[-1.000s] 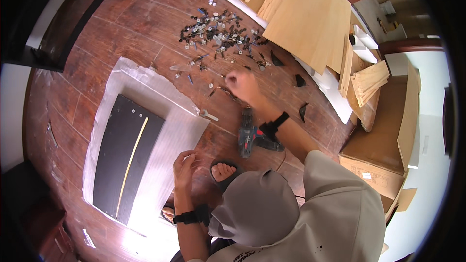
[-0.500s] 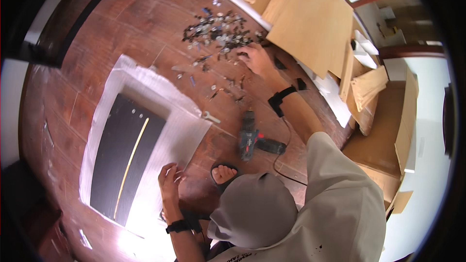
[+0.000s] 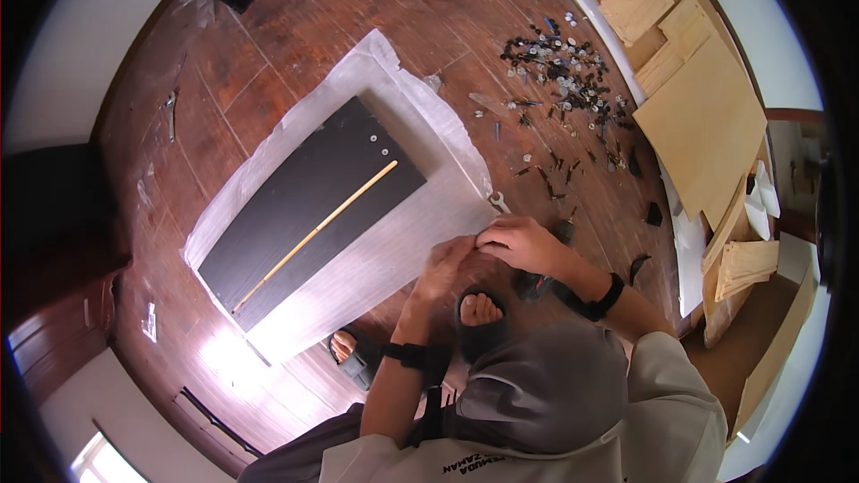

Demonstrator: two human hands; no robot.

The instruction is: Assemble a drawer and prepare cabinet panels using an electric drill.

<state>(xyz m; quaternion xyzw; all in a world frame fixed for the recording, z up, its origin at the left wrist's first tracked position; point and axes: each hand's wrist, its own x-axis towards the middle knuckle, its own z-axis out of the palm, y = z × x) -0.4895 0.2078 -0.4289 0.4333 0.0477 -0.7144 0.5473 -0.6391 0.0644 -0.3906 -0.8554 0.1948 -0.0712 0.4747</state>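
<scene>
My left hand (image 3: 443, 266) and my right hand (image 3: 526, 246) meet at the fingertips above the near right edge of a white foam sheet (image 3: 358, 279). Both are closed in a pinch; whatever sits between the fingers is too small to make out. On the sheet lies a black panel (image 3: 286, 201) with a long thin yellow strip (image 3: 315, 230) along it and two small pale round spots near its far end. An open-end wrench (image 3: 498, 202) rests just beyond my right hand. Under my right forearm, a cordless drill (image 3: 534, 285) is mostly hidden.
A loose heap of small screws and fittings (image 3: 573, 72) spreads over the wooden floor (image 3: 242, 98) at the far right. Beyond it are stacked wooden boards (image 3: 707, 116) and an open cardboard box (image 3: 752, 340). Another wrench (image 3: 171, 114) lies at the far left.
My right hand has left the heap of fittings and come back toward me to meet my left hand. The left hand's fingers have closed. The view has turned, so the panel appears further right.
</scene>
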